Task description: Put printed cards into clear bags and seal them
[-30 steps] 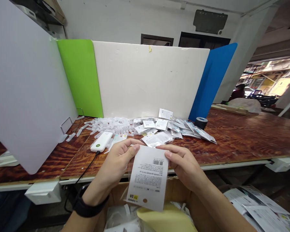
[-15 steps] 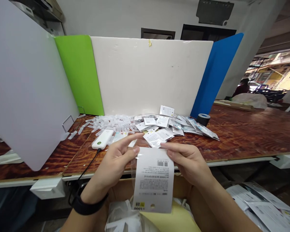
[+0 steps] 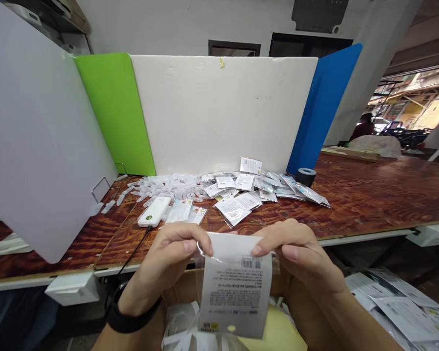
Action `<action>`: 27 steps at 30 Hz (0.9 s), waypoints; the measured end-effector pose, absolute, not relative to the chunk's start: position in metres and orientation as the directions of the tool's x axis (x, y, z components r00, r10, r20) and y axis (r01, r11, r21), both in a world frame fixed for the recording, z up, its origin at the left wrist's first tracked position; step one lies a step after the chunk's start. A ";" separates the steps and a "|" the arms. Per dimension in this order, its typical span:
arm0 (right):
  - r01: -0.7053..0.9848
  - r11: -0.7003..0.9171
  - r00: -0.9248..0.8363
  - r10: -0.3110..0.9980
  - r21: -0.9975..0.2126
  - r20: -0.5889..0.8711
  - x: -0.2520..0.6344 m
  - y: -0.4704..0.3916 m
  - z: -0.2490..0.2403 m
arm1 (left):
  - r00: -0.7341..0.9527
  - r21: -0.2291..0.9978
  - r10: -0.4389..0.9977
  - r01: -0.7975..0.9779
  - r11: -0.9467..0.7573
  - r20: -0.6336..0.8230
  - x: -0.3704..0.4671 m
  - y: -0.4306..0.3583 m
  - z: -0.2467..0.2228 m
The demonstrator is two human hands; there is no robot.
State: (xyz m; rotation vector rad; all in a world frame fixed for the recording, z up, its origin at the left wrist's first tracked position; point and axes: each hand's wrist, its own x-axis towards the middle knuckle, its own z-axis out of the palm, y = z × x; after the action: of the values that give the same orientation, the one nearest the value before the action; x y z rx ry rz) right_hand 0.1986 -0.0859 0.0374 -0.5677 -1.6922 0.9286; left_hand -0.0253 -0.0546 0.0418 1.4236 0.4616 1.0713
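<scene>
White printed packet point(image 3: 237, 287) above the cardboard box point(image 3: 292, 302). Left hand point(image 3: 173, 253) and right hand point(image 3: 303, 248): each grip clamped on its upper edge.

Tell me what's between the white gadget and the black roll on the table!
Packets: two flat ones by the gadget, then a messy heap near the roll. The head view shows this.

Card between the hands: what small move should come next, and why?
Probably smooth the clear plastic along the card's upper edge: the left hand and right hand both have fingers at its upper corners, and the plastic sticks out past its left side.
</scene>
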 end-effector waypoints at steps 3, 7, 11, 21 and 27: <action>-0.043 0.547 -0.189 0.817 -0.836 0.545 0.194 -0.088 0.038 | 0.463 0.937 0.825 -0.279 -0.211 0.324 -0.025 -0.056 0.040; -0.154 0.397 -0.145 0.897 -0.905 0.418 0.191 -0.085 0.034 | 0.517 0.944 0.811 -0.306 -0.121 0.272 -0.024 -0.058 0.036; -0.267 0.235 -0.277 0.910 -0.935 0.308 0.197 -0.077 0.028 | 0.511 0.928 0.820 -0.366 -0.065 0.259 -0.023 -0.060 0.034; -0.034 0.301 -0.069 0.951 -0.953 0.302 0.181 -0.072 0.025 | 0.361 0.965 0.897 -0.153 -0.214 0.256 -0.004 -0.067 0.038; -0.270 0.179 -0.132 0.966 -0.946 0.220 0.183 -0.065 0.024 | 0.453 0.956 0.865 -0.279 -0.094 0.217 -0.009 -0.060 0.034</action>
State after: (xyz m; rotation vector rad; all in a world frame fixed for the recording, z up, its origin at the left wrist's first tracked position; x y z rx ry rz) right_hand 0.1826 -0.0650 0.0244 -0.7901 -1.2182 1.2825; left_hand -0.0086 -0.0596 0.0339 1.3326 0.5785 1.0516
